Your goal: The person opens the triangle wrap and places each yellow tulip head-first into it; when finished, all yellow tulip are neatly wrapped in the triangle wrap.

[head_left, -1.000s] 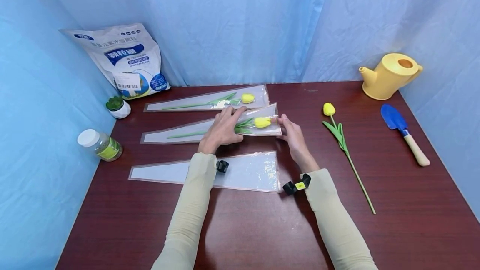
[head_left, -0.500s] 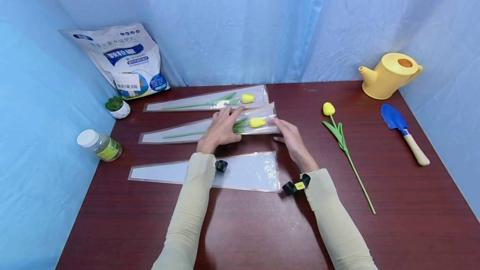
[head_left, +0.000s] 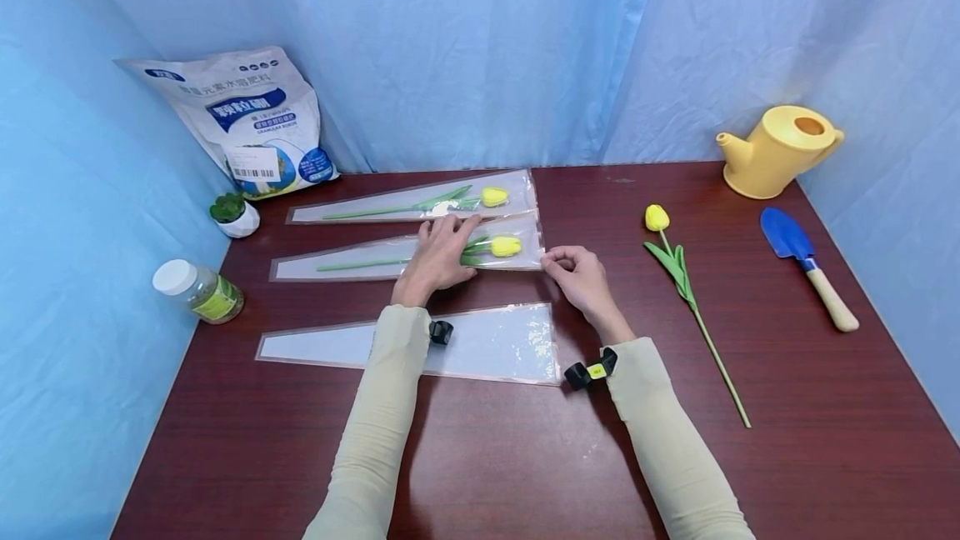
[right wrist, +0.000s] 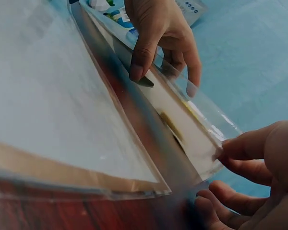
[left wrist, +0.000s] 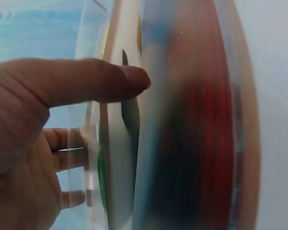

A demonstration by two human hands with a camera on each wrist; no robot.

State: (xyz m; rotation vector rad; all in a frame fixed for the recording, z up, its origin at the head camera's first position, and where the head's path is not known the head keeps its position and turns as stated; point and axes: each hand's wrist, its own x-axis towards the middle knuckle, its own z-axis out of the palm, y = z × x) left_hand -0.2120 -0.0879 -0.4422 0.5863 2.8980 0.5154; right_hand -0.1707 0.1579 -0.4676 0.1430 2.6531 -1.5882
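Observation:
My left hand (head_left: 438, 257) rests spread across the middle flower sleeve (head_left: 360, 261), which holds a yellow tulip (head_left: 506, 246). In the left wrist view its thumb (left wrist: 125, 81) lies extended at the near edge while the other fingers reach the far edge. My right hand (head_left: 585, 277) pinches the wide end of that sleeve at its near corner, between thumb and fingertips (right wrist: 230, 151). Behind it lies another sleeve (head_left: 307, 213) with a yellow tulip (head_left: 493, 197) inside. Nearer my body is a flat sleeve (head_left: 487, 348) without a flower, partly under my left forearm.
A loose yellow tulip (head_left: 678, 273) lies to the right, beside a blue trowel (head_left: 787, 233). At the back right stands a yellow watering can (head_left: 772, 157). On the left are a fertilizer bag (head_left: 255, 123), a small potted succulent (head_left: 238, 219) and a lidded jar (head_left: 213, 294).
The middle sleeve has shifted left with the tulip inside it. My right hand's fingers have come together on its near corner. My left hand has slid slightly left.

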